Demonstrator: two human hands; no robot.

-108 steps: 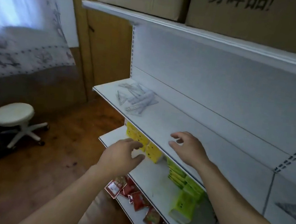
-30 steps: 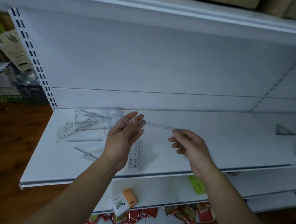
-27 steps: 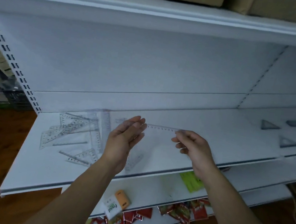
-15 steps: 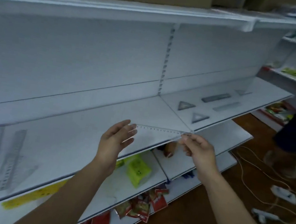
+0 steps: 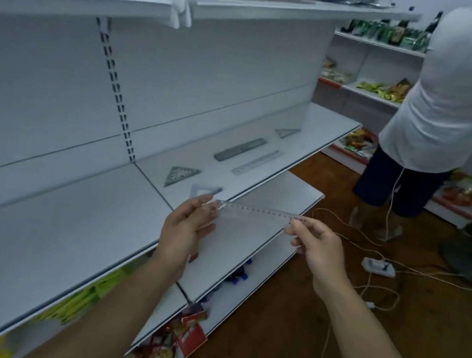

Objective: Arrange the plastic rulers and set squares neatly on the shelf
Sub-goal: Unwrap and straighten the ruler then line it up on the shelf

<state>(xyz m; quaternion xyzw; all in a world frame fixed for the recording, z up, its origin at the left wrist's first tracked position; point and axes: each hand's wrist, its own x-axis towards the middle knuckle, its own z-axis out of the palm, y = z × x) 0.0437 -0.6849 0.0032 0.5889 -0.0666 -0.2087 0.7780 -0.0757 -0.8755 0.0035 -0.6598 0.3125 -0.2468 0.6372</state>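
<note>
down low and closest in, red packets (image 5: pixel 178 336) sit on the bottom level. up from there, both hands are out in front. the right hand (image 5: pixel 319 247) has finger and thumb pinched on the right corner of a clear set square (image 5: pixel 250 222). the left hand (image 5: pixel 187 229) has its fingers close to straight and only steadies the left corner at the fingertips. the piece hangs in the air, scale edge on top, just off the front lip of the shelf (image 5: pixel 71 232) and not yet set down.

beyond it, in the right-hand bay, the laid-out work shows. a pale set square (image 5: pixel 204 191) lies nearest and a grey set square (image 5: pixel 182 175) just behind it. further along, a clear ruler (image 5: pixel 256 162) and a dark ruler (image 5: pixel 240 149) lie side by side, roughly parallel. a far set square (image 5: pixel 287 132) sits towards the end. that's five pieces down and spaced apart, so the job looks well under way. the one in hand needs a spot, most likely by the other triangles. whether more wait out of view, i cannot tell.

off on the floor lies a power strip (image 5: pixel 379 267), and another person (image 5: pixel 457 87) stands at the far shelving.
</note>
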